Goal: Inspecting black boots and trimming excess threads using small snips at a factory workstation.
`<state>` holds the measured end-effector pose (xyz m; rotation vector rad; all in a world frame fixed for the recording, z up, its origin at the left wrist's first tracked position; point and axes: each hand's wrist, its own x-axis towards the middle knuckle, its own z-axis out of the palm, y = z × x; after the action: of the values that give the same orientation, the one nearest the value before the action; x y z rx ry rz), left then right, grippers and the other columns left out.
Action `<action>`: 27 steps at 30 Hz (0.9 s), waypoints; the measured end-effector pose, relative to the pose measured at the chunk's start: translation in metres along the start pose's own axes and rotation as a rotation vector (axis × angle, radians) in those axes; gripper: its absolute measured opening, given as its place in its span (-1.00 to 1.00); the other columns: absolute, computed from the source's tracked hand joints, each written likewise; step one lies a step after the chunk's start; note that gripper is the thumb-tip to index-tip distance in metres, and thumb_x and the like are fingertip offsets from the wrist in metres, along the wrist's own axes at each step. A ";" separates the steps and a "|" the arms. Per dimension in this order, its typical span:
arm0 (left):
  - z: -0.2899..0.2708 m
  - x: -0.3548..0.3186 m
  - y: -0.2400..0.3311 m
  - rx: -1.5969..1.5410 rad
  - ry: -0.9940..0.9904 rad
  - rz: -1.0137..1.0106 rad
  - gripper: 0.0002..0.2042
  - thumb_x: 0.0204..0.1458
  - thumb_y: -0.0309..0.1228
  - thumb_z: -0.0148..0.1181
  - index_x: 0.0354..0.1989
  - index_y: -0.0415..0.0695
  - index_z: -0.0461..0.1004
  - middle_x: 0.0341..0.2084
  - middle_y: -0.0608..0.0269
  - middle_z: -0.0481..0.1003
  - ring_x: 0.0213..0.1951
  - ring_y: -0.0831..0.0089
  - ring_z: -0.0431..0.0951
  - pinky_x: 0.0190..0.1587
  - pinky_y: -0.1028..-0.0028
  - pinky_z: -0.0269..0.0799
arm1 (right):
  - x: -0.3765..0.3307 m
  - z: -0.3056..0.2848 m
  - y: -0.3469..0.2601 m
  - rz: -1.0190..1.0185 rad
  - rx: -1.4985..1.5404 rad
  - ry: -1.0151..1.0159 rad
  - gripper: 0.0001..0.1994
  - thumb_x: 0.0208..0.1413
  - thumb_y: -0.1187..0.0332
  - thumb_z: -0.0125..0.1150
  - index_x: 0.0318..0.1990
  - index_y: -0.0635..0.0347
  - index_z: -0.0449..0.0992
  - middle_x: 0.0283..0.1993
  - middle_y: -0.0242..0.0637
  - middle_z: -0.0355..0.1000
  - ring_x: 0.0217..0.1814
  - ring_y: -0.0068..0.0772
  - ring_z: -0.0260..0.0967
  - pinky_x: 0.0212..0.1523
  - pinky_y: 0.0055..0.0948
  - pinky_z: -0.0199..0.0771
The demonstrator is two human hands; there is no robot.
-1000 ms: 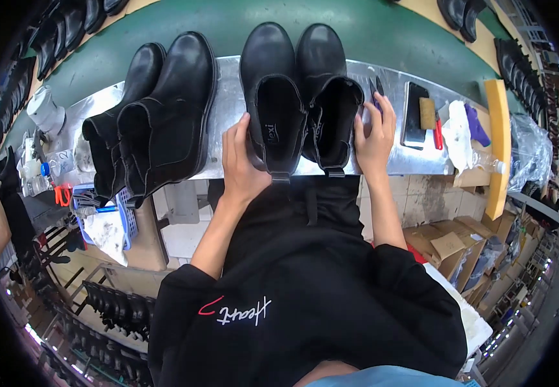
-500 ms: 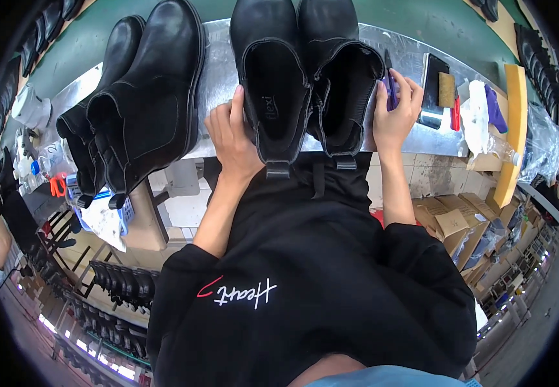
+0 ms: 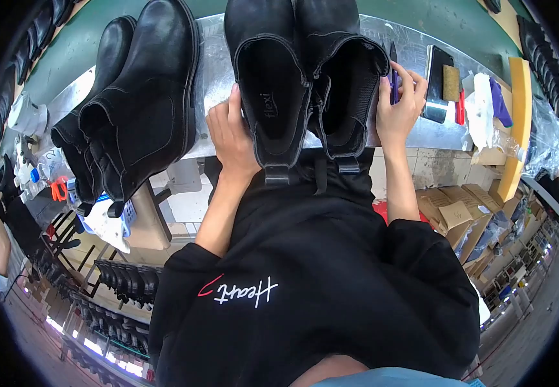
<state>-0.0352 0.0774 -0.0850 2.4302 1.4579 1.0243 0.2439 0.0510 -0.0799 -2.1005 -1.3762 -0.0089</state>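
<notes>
The person stands at a metal-topped table (image 3: 215,77) with a pair of black ankle boots set upright at its near edge, openings toward the camera. The left hand (image 3: 228,132) lies flat against the outer side of the left boot (image 3: 273,97), fingers together and extended, pressing rather than gripping. The right hand (image 3: 399,106) rests against the outer side of the right boot (image 3: 344,84), fingers curled loosely around a slim purple pen (image 3: 393,77); they are not clamped on the boot. As judged from the pictures, the two boots are already brought together and squared side by side, heel tabs overhanging the table edge; any marking or checking with the pen appears not yet begun. A second pair of black boots (image 3: 137,109) lies on its side to the left, untouched. A dark phone (image 3: 435,84), a small brown block (image 3: 451,82) and some cloths (image 3: 486,109) lie to the right. The boot toes are cut off at the upper rim, the boots' interiors are too dark to read, and the pen tip is hidden behind the fingers.
</notes>
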 end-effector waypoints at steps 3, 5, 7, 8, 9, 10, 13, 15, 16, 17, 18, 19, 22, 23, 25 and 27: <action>0.000 0.001 0.000 -0.002 0.004 0.003 -0.22 -0.02 -0.16 0.30 0.31 -0.34 0.14 -0.25 -0.01 0.37 -0.24 0.10 0.35 -0.14 0.22 0.20 | 0.000 0.001 0.002 -0.011 -0.009 0.012 -0.71 0.09 0.31 0.31 -0.01 0.07 0.58 -0.08 -0.22 0.35 0.01 -0.25 0.32 -0.06 -0.26 0.17; 0.001 0.002 0.000 -0.006 0.006 0.012 -0.21 -0.02 -0.16 0.31 0.32 -0.34 0.13 -0.24 -0.01 0.37 -0.23 0.10 0.35 -0.14 0.21 0.20 | 0.000 0.001 0.002 -0.013 -0.006 0.014 -0.71 0.09 0.31 0.31 -0.02 0.07 0.58 -0.08 -0.22 0.35 0.02 -0.24 0.32 -0.06 -0.26 0.17; 0.000 0.001 -0.001 -0.016 -0.007 0.011 -0.21 -0.02 -0.17 0.31 0.32 -0.35 0.12 -0.24 -0.02 0.37 -0.23 0.09 0.36 -0.13 0.21 0.21 | 0.001 0.001 0.001 -0.014 -0.006 0.017 -0.71 0.09 0.31 0.31 -0.02 0.08 0.58 -0.08 -0.22 0.35 0.02 -0.24 0.32 -0.06 -0.26 0.17; 0.000 0.001 -0.001 -0.021 -0.004 0.013 -0.21 -0.02 -0.17 0.31 0.32 -0.35 0.12 -0.24 -0.02 0.37 -0.23 0.09 0.36 -0.13 0.21 0.21 | 0.001 0.001 0.001 -0.011 -0.003 0.015 -0.71 0.09 0.31 0.32 -0.02 0.08 0.58 -0.08 -0.21 0.35 0.02 -0.24 0.32 -0.06 -0.26 0.17; 0.000 0.000 -0.003 -0.016 -0.014 0.002 -0.21 -0.03 -0.17 0.31 0.32 -0.35 0.12 -0.23 -0.03 0.37 -0.23 0.09 0.36 -0.13 0.20 0.21 | 0.001 0.001 0.000 -0.008 -0.001 0.013 -0.71 0.09 0.31 0.32 -0.02 0.08 0.58 -0.07 -0.21 0.35 0.02 -0.24 0.32 -0.05 -0.26 0.17; 0.000 0.000 -0.002 -0.011 -0.024 -0.010 -0.21 -0.03 -0.18 0.32 0.32 -0.35 0.12 -0.23 -0.03 0.37 -0.22 0.08 0.36 -0.12 0.20 0.21 | 0.001 0.002 0.000 -0.008 -0.005 0.018 -0.71 0.09 0.31 0.32 -0.02 0.08 0.58 -0.07 -0.21 0.35 0.02 -0.24 0.32 -0.05 -0.26 0.17; -0.003 0.002 0.001 -0.026 -0.033 -0.028 -0.22 -0.03 -0.21 0.32 0.32 -0.35 0.12 -0.21 -0.04 0.38 -0.19 0.06 0.37 -0.09 0.19 0.22 | 0.000 0.003 0.002 -0.007 0.006 0.023 -0.70 0.08 0.31 0.33 -0.02 0.08 0.57 -0.06 -0.20 0.35 0.03 -0.22 0.32 -0.04 -0.26 0.16; -0.003 0.003 0.001 -0.021 -0.044 -0.035 -0.22 -0.03 -0.21 0.32 0.32 -0.35 0.12 -0.21 -0.04 0.38 -0.17 0.06 0.38 -0.08 0.19 0.23 | 0.000 0.002 0.003 -0.006 0.004 0.024 -0.70 0.08 0.30 0.33 -0.01 0.07 0.57 -0.06 -0.20 0.35 0.03 -0.21 0.32 -0.03 -0.25 0.16; -0.004 0.003 0.002 -0.024 -0.035 -0.027 -0.23 -0.02 -0.23 0.32 0.32 -0.34 0.12 -0.19 -0.05 0.37 -0.15 0.06 0.38 -0.06 0.19 0.24 | 0.000 0.002 0.003 -0.007 0.004 0.020 -0.70 0.08 0.30 0.33 -0.01 0.07 0.57 -0.06 -0.20 0.34 0.04 -0.21 0.32 -0.03 -0.25 0.16; -0.004 0.003 0.002 -0.027 -0.026 -0.020 -0.23 -0.02 -0.25 0.32 0.32 -0.33 0.12 -0.17 -0.06 0.37 -0.13 0.06 0.39 -0.04 0.19 0.25 | 0.000 0.002 0.003 -0.007 0.005 0.023 -0.70 0.08 0.30 0.33 -0.01 0.07 0.57 -0.06 -0.20 0.34 0.04 -0.21 0.32 -0.03 -0.25 0.16; -0.002 0.002 0.001 -0.027 -0.024 -0.017 -0.23 -0.02 -0.25 0.32 0.32 -0.33 0.12 -0.17 -0.06 0.37 -0.13 0.06 0.39 -0.04 0.19 0.25 | 0.000 0.002 0.003 -0.001 0.002 0.020 -0.70 0.09 0.30 0.33 -0.01 0.07 0.57 -0.05 -0.20 0.34 0.04 -0.22 0.32 -0.02 -0.25 0.15; -0.001 0.001 0.000 -0.067 0.010 -0.014 -0.26 0.02 -0.17 0.29 0.30 -0.30 0.15 -0.14 -0.07 0.36 -0.11 0.07 0.40 -0.04 0.20 0.27 | 0.000 0.001 0.003 0.007 -0.003 0.015 -0.70 0.09 0.29 0.32 -0.01 0.06 0.57 -0.05 -0.20 0.34 0.04 -0.22 0.31 -0.02 -0.25 0.15; -0.015 -0.007 0.006 -0.251 0.176 0.032 -0.24 0.00 0.09 0.22 0.18 -0.32 0.24 -0.06 -0.10 0.31 -0.08 0.06 0.39 -0.01 0.21 0.32 | 0.001 -0.001 0.002 -0.019 0.000 0.040 -0.70 0.08 0.30 0.32 -0.01 0.05 0.57 -0.05 -0.20 0.34 0.03 -0.21 0.32 -0.02 -0.26 0.15; -0.028 -0.004 0.015 -0.395 0.307 0.070 -0.16 -0.06 0.26 0.18 0.08 -0.36 0.31 -0.01 -0.12 0.26 -0.05 0.04 0.39 0.02 0.20 0.36 | 0.001 0.000 0.002 -0.007 0.006 0.025 -0.70 0.08 0.29 0.32 -0.01 0.04 0.57 -0.05 -0.20 0.34 0.02 -0.21 0.32 -0.02 -0.26 0.16; -0.050 0.013 0.057 -0.529 0.553 0.117 -0.26 0.11 0.38 -0.17 -0.17 -0.19 0.46 -0.23 0.03 0.37 -0.20 0.21 0.43 -0.29 0.31 0.41 | 0.001 0.003 0.000 -0.002 0.021 0.011 -0.70 0.06 0.29 0.33 -0.01 0.01 0.57 -0.05 -0.20 0.34 -0.01 -0.21 0.34 -0.01 -0.26 0.16; -0.088 0.043 0.105 -0.958 0.462 0.135 -0.42 0.25 0.14 -0.08 -0.38 -0.21 0.52 -0.38 0.08 0.45 -0.41 0.30 0.47 -0.48 0.45 0.42 | 0.000 0.000 0.002 0.013 0.019 0.019 -0.71 0.07 0.28 0.33 -0.03 0.01 0.58 -0.05 -0.19 0.34 -0.02 -0.22 0.34 -0.01 -0.26 0.16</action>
<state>0.0016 0.0378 0.0483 1.6476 0.5930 1.8454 0.2451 0.0504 -0.0809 -2.0880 -1.3462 -0.0107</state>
